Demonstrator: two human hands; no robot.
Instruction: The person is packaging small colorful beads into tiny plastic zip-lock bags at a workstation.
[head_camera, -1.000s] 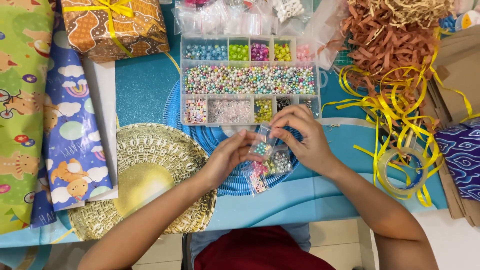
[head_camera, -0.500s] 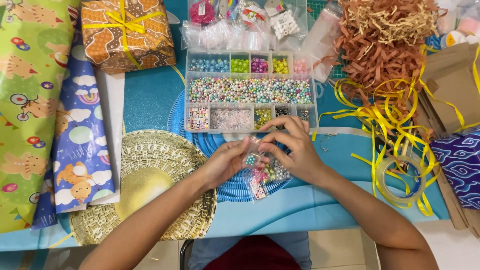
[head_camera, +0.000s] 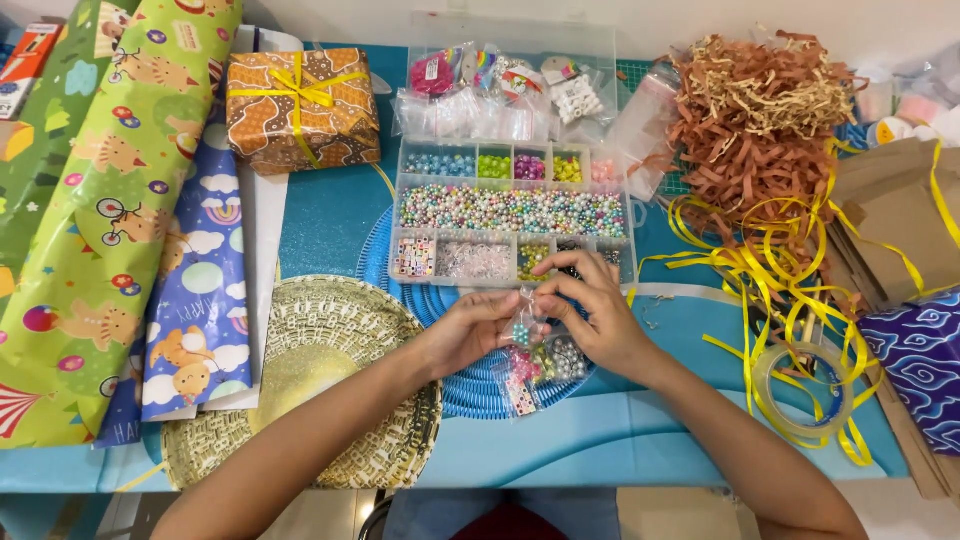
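Two bare forearms, no sleeves, left hand (head_camera: 470, 332) and right hand (head_camera: 598, 318) — no rings, no watch, dark red garment (head_camera: 505, 522) at the lap

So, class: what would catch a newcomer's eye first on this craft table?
At centre, the left hand and right hand pinch a small clear plastic bag of beads. Just behind sits a clear compartmented bead box; a tangle of yellow ribbon sprawls at right.

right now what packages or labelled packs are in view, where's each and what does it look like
small clear bag: pinched between left hand and right hand, teal beads inside
wrapped gift box: top left, brown patterned, yellow ribbon
bead organiser: centre, clear, compartmented
clear packets: behind organiser, colourful card labels
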